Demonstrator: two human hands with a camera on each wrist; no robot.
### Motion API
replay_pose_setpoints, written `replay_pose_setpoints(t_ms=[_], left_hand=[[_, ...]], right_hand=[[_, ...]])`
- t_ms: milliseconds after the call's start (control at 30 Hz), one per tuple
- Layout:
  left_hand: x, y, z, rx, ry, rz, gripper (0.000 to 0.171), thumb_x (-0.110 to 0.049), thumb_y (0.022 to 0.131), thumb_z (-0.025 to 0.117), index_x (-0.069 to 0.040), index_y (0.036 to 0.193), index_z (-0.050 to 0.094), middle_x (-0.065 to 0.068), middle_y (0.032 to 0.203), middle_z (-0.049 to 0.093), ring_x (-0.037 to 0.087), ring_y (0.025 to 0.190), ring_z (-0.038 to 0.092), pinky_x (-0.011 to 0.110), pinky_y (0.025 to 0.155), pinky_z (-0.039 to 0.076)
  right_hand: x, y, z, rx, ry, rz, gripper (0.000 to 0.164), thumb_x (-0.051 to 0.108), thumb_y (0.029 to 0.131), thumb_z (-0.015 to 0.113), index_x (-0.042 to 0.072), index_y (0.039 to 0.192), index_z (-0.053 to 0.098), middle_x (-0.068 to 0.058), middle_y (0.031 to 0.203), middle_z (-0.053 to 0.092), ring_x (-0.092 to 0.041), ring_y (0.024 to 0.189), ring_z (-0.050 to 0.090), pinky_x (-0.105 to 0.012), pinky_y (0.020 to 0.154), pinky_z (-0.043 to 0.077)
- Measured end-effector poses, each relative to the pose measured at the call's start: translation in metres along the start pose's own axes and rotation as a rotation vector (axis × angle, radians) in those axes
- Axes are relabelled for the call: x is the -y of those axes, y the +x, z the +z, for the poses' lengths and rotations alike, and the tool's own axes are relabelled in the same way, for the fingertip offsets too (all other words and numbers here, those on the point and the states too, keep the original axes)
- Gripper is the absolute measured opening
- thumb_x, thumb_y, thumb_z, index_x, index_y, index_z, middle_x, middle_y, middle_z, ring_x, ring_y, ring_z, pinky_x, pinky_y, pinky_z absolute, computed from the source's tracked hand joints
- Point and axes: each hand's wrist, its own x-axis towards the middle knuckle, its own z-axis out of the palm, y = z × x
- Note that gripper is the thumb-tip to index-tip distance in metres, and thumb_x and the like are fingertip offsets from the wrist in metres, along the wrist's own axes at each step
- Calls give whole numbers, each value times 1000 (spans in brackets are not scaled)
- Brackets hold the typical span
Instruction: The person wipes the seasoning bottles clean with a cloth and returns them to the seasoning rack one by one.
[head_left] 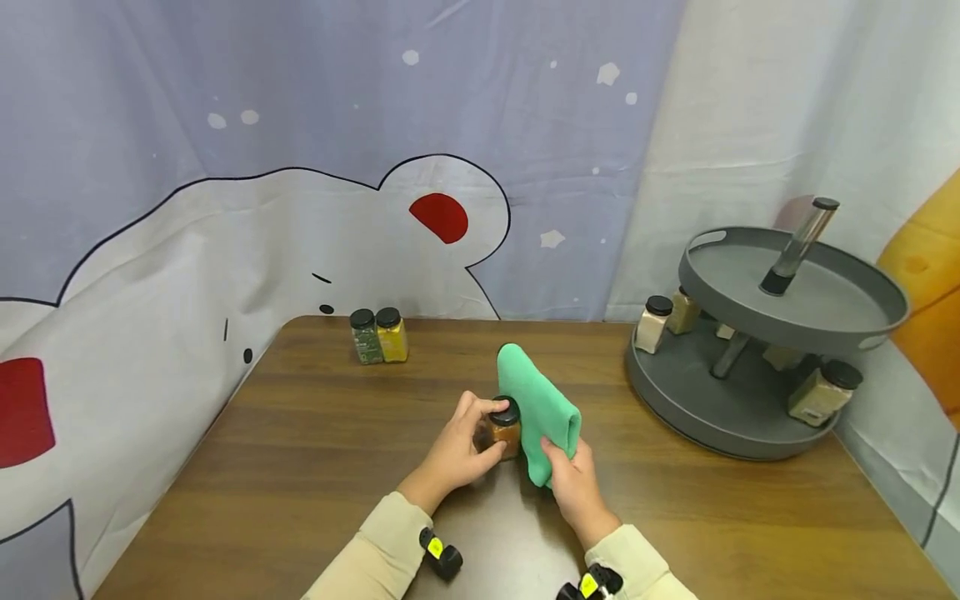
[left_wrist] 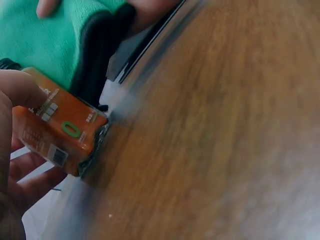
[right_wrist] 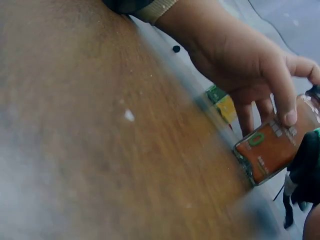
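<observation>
A spice jar (head_left: 506,435) with a black lid and orange-brown contents stands at the middle of the wooden table. My left hand (head_left: 459,446) grips it, thumb on the near side and index finger up at the lid. In the left wrist view the jar's printed label (left_wrist: 70,127) and barcode face the camera. A folded green cloth (head_left: 536,408) is in my right hand (head_left: 576,483), pinched at its near lower corner. The cloth hangs against the right side of the jar. The right wrist view shows the jar (right_wrist: 272,150) with the left thumb on it.
A green-filled jar (head_left: 367,340) and a yellow-filled jar (head_left: 392,337) stand side by side near the back edge. At right is a two-tier grey turntable rack (head_left: 675,408); its lower tier bears several jars, one of them leaning (head_left: 821,396). A printed curtain (head_left: 337,225) hangs behind the table.
</observation>
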Motion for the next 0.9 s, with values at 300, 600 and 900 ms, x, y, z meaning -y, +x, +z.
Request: replay_pose_setpoints(t_ms=[300,600,900], left_hand=[[3,1,-2,8,-38,45,62,-4,86,77,-16,140,49,12,107,45,27,90,59,41,83,57],[5,3,-7,72,-24,74,65,-2,85,68,-21,144,50,10,106,46,23,93,60,37,83,58],[-7,5,6,-25,186,52,60,-14,83,84,-19,136,57,10,126,58,13,80,60,27,71,54]], right_hand=[[2,-1,0,36,6,24,30,4,98,55,-15,121,58,-23,111,67,-11,92,62,-27,84,52],[-4,6,0,78,-70,85,30,8,99,56,-12,119,61,-19,109,68,-14,94,61,-27,85,50],[-6,6,0,118,-77,86,29,11,102,54,-9,119,64,-20,111,70,-18,99,63,-26,89,49]])
